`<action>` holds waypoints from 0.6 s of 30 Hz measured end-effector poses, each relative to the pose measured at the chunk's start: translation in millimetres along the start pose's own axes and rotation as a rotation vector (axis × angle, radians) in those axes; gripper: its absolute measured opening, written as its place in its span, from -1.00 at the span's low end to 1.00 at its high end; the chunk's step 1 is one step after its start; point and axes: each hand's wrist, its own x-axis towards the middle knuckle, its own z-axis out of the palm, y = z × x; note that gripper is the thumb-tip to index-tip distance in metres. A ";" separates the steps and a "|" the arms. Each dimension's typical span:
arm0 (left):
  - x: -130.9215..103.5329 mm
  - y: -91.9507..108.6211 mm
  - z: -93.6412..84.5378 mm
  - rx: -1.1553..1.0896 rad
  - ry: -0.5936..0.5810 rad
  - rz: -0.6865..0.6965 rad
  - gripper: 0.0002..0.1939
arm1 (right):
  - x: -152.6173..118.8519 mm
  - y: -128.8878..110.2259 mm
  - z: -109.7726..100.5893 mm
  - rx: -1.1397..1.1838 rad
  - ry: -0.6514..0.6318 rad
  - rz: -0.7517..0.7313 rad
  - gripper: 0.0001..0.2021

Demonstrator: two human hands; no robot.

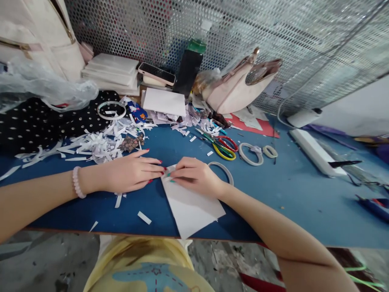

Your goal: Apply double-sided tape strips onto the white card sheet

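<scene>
A folded-looking white sheet of paper [194, 209] lies slanted at the table's front edge. My left hand [127, 172] rests flat, fingers stretched out, its fingertips at the sheet's upper left corner. Over the top part of the same sheet, my right hand [196, 176] has its fingers pinched together near that corner. Whatever lies between those fingertips is too small to make out. Partly behind my right hand is a thin white tape roll [227, 171]. Small white paper strips [144, 217] lie loose below my left hand.
Paper scraps [106, 140] are heaped at the left. Two pairs of scissors [225, 150], a tape roll [251, 155] and a smaller roll [270, 151] lie to the right. Behind stand a paper stack [164, 102], a dark box [188, 71] and a pale handbag [234, 91].
</scene>
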 end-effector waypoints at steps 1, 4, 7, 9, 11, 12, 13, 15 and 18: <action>0.0 -0.2 0.5 -0.007 0.000 0.000 -0.61 | -0.4 0.1 0.4 0.002 -0.001 0.001 -0.83; 0.0 -0.8 1.5 -0.035 0.004 -0.004 -0.62 | -1.2 0.6 1.2 0.010 -0.004 0.003 -0.83; -0.3 -1.2 2.1 -0.049 -0.001 -0.016 -0.61 | -1.2 0.8 1.1 0.002 -0.008 0.002 -0.83; -0.4 -1.3 2.3 -0.048 -0.006 -0.019 -0.61 | -1.0 0.9 0.9 -0.014 -0.015 0.000 -0.82; -0.4 -1.2 2.1 -0.043 -0.004 -0.016 -0.61 | -0.8 1.1 1.0 -0.031 -0.015 -0.010 -0.81; -0.3 -1.0 1.9 -0.041 -0.004 -0.013 -0.61 | -0.9 1.3 1.2 -0.041 -0.012 -0.022 -0.81; -0.1 -0.7 1.5 -0.040 -0.004 -0.010 -0.61 | -1.0 1.5 1.5 -0.053 -0.007 -0.035 -0.81; 0.1 0.0 0.7 -0.038 -0.009 -0.003 -0.62 | -1.6 1.8 2.2 -0.084 0.000 -0.054 -0.81; -0.1 0.7 -0.1 -0.034 -0.021 0.004 -0.63 | -2.6 1.9 2.8 -0.113 -0.006 -0.054 -0.81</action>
